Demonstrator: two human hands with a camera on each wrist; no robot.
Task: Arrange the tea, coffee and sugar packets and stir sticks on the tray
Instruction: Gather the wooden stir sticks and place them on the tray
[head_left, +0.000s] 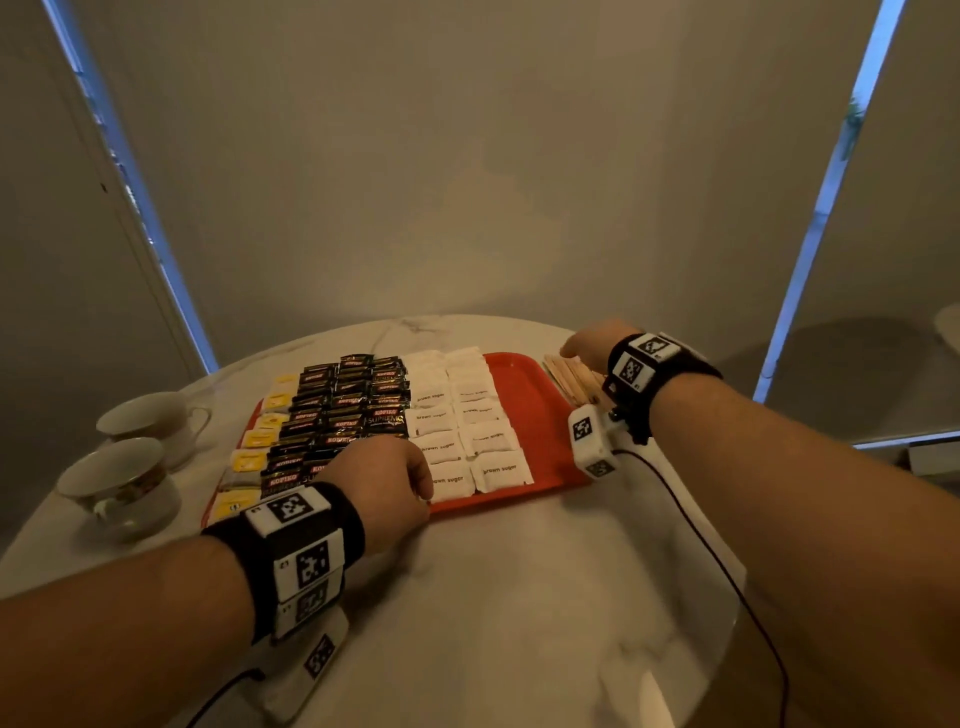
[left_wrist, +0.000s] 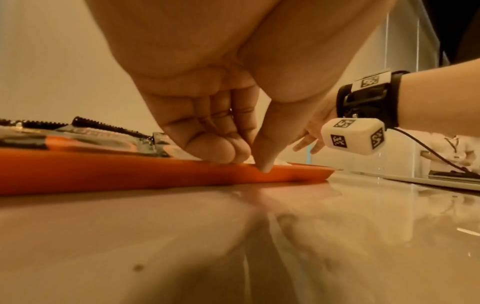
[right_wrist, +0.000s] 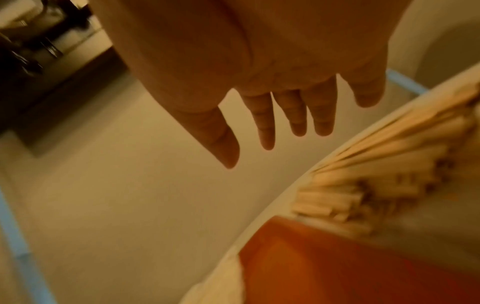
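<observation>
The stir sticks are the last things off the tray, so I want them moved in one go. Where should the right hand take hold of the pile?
Probably across the middle of the stir sticks, from above. They lie flat and roughly parallel on the table beside the tray, so thumb and fingers can close on the long sides. The right hand hovers over them, open.

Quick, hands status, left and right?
Left hand: pinching the near edge of the tray.
Right hand: open, empty, above the stir sticks.
</observation>
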